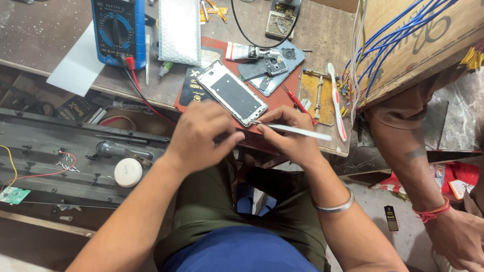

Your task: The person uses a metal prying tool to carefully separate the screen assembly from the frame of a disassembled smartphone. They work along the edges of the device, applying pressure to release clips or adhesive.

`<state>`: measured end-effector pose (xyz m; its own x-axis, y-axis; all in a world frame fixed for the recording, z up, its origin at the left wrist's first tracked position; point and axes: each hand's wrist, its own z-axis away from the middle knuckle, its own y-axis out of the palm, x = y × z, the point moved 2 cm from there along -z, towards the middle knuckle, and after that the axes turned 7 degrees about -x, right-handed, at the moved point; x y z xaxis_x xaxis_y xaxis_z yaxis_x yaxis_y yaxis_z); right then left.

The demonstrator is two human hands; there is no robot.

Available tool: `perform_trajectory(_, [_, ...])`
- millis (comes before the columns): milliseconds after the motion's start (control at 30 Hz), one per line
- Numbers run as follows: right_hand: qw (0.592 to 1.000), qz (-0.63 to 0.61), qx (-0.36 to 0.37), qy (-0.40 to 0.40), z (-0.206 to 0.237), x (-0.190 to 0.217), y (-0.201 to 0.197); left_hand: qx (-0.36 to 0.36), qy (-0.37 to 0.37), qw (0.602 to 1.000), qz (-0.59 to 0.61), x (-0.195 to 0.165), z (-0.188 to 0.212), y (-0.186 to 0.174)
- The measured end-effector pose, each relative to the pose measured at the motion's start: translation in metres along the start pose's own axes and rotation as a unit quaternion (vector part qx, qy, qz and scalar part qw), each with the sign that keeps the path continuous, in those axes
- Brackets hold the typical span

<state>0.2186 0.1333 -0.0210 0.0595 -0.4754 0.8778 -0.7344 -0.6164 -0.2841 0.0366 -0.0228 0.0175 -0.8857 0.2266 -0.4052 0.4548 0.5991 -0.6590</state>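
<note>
Close to the person's lap, two hands meet at the edge of the work table point(322, 35). Left hand point(201, 136) curls over the near end of the open phone point(232, 93), fingers bent and pressing on it, most likely so it does not slide. Right hand point(290, 138) pinches a thin white tool point(297, 131) like a pencil, and its tip touches the near corner of the phone's frame. A silver bangle point(335, 205) sits on that wrist.

The phone lies slanted on a red mat point(275, 100), half over the table edge, right where both hands can reach it. Just beside it, on the right, lie a red screwdriver point(297, 102), a yellow board point(316, 90) and a white toothbrush point(336, 98). Behind the phone are a dark back cover point(275, 68) and a small glue tube point(244, 51). Farther back stands a blue meter point(118, 30) with a red wire, next to a shiny padded bag point(179, 27).

Off to the left, lower down, a long black panel point(75, 156) holds a round white cap point(128, 172). On the right, another person's arm point(408, 156) reaches down under a wooden box point(418, 40) with blue wires point(398, 30), crowding that side.
</note>
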Motion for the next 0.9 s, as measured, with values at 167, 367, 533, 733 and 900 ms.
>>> perform_trajectory(167, [1.000,0.007,0.017,0.018,-0.010,-0.005,-0.002,-0.048,0.042,0.998,0.022,0.023,-0.018,0.008])
perform_trajectory(367, [0.999,-0.008,0.016,0.042,-0.007,-0.009,-0.005,-0.035,0.036,0.999,0.005,0.028,-0.014,0.017])
perform_trajectory(533, [1.000,0.015,0.024,0.008,-0.008,-0.005,-0.004,-0.040,0.030,0.999,0.001,0.029,-0.013,0.017])
perform_trajectory(733, [1.000,0.011,0.029,0.002,-0.009,-0.001,-0.003,-0.035,-0.009,0.999,0.007,0.029,-0.017,0.019])
perform_trajectory(900, [1.000,0.015,0.016,-0.007,-0.008,-0.002,-0.004,-0.028,-0.053,0.998,-0.005,0.030,-0.027,0.031])
